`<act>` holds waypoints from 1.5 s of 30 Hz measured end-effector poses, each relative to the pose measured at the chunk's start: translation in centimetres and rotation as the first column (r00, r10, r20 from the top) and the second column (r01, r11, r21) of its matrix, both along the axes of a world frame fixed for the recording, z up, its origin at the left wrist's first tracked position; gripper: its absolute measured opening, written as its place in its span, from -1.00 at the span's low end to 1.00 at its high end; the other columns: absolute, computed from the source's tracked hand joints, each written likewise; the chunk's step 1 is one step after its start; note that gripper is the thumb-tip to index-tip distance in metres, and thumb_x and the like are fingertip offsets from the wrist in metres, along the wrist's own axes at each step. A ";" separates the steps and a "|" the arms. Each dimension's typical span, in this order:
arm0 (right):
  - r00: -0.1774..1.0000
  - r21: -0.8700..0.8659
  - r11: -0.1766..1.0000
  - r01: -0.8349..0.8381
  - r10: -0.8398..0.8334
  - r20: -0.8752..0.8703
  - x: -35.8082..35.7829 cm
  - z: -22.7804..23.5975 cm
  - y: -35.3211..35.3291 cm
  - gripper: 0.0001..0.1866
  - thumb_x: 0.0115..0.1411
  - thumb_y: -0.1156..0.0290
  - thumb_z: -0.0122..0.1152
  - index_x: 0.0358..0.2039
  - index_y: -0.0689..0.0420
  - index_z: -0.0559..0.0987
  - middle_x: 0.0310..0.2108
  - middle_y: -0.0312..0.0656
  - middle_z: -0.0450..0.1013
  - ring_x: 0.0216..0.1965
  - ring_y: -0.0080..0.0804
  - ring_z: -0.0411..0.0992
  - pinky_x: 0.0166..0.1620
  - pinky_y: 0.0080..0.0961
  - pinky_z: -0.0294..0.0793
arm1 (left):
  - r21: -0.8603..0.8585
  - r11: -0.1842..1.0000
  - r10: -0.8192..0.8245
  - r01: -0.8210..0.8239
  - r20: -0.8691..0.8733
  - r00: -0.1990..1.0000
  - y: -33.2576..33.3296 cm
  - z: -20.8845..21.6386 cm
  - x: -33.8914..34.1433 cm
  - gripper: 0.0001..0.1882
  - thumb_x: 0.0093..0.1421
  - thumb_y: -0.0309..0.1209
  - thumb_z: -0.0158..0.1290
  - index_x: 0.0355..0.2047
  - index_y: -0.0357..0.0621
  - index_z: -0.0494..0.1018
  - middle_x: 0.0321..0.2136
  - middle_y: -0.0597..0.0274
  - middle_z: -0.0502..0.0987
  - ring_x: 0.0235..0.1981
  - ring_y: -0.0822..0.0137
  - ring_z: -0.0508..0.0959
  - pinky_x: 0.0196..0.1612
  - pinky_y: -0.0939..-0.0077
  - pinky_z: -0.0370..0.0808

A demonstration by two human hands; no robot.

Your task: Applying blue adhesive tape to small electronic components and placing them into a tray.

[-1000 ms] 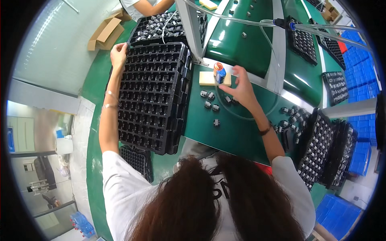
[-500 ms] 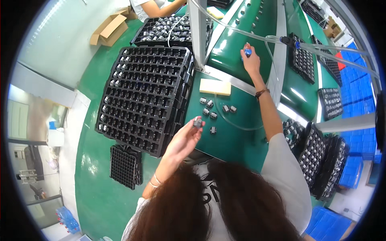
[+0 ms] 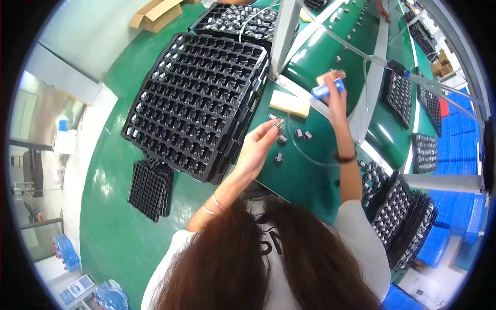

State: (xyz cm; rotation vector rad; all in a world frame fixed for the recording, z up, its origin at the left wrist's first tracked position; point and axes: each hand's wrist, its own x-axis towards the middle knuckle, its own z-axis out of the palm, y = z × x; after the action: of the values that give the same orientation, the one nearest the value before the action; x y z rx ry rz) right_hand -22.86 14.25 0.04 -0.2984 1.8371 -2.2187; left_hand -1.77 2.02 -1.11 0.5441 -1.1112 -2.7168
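My left hand (image 3: 258, 147) is closed, pinching a small silver metal part (image 3: 279, 124) between thumb and fingertips over the green bench. Several similar dark-and-silver parts (image 3: 279, 157) lie on the bench beside it. In my right hand (image 3: 337, 101) is a blue block-shaped object (image 3: 321, 92), smeared by motion so its kind is unclear. That hand is over the near edge of the green conveyor belt (image 3: 310, 62). Behind both hands a pale yellow foam block (image 3: 289, 104) rests on the bench.
On my left stands a stack of large black cavity trays (image 3: 196, 103), a few cells filled. Another tray (image 3: 235, 23) behind it is heaped with parts. A metal post (image 3: 284, 36) and clear hoses (image 3: 356, 49) cross the workspace. Filled trays (image 3: 395, 204) stand at my right.
My right hand has come back toward me from farther over the belt with the blue object. My left hand has moved slightly right and away from me, still pinching a part. The view has shifted.
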 end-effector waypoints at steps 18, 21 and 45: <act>0.934 -0.029 0.939 -0.343 0.338 -0.115 13.0 -0.5 1.2 -0.78 0.12 0.41 0.06 -0.22 0.22 0.41 -0.34 -0.29 0.40 -0.31 -0.64 0.35 -0.23 -0.69 0.34 | -0.204 0.979 0.015 -0.023 -0.041 0.999 2.0 0.7 1.4 -0.68 0.16 -0.43 0.06 -0.08 -0.30 0.43 -0.33 0.34 0.51 -0.32 0.62 0.41 -0.21 0.73 0.33; 0.910 0.037 0.919 -0.393 0.395 -0.125 12.8 -0.9 0.9 -0.76 0.12 0.42 0.06 -0.20 0.22 0.41 -0.34 -0.29 0.41 -0.31 -0.63 0.36 -0.23 -0.68 0.35 | -0.240 0.971 -0.003 0.011 0.034 0.999 1.5 -0.4 2.1 -0.60 0.16 -0.44 0.06 0.00 -0.30 0.35 -0.21 0.25 0.49 -0.21 0.54 0.43 -0.11 0.69 0.35; 0.791 0.562 0.798 0.219 0.192 -0.581 5.2 -5.1 -2.9 -0.57 -0.05 0.14 0.32 -0.32 0.13 0.37 -0.53 0.00 0.44 -0.44 0.00 0.45 -0.40 -0.25 0.40 | -0.633 0.604 0.276 -0.485 -0.405 0.872 -12.2 13.3 3.0 -0.57 0.17 -0.37 0.00 0.05 -0.18 0.28 -0.03 0.23 0.38 -0.05 0.42 0.38 -0.05 0.57 0.31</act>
State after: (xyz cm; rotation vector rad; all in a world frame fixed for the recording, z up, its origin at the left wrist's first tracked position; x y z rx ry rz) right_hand -17.65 11.32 -5.04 -0.9633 2.7689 -1.4633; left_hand 1.27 -10.19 12.21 0.2254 -1.6125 -1.6973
